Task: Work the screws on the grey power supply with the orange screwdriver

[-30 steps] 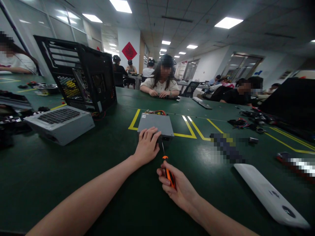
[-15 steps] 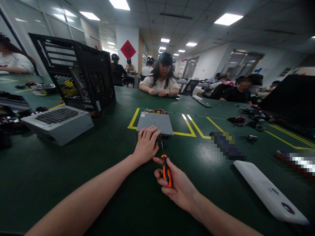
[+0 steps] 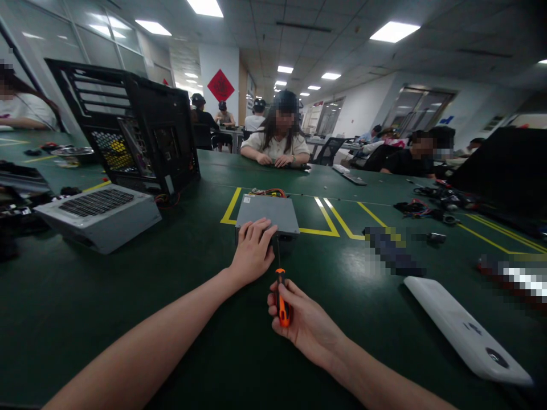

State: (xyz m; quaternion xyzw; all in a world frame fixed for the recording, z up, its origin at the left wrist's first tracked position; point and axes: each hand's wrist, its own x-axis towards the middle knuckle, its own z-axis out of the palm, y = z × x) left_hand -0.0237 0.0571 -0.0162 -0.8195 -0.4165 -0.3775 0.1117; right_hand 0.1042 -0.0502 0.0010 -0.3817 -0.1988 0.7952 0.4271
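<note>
A grey power supply unit [image 3: 269,209] lies on the green table, with a bundle of coloured cables [image 3: 273,193] at its far side. My left hand [image 3: 254,247] grips its near edge, fingers bent over the top and partly covering the front face. In my right hand [image 3: 299,316] is a screwdriver [image 3: 283,304] with an orange and black handle, the fingers wrapped round it. Its shaft points away from me at the unit's near face, beside my left fingertips. The tip is too dark to make out against that face.
A second power supply [image 3: 102,219] and an open black computer case [image 3: 141,131] stand at left. Yellow tape [image 3: 320,232] marks the table. A white panel-like object [image 3: 465,330] and loose cables [image 3: 414,209] lie at right. A person [image 3: 277,139] sits opposite.
My right fingers have closed more fully round the screwdriver handle, and the handle now stands straighter and slightly further left. My left hand stays on the power supply unit.
</note>
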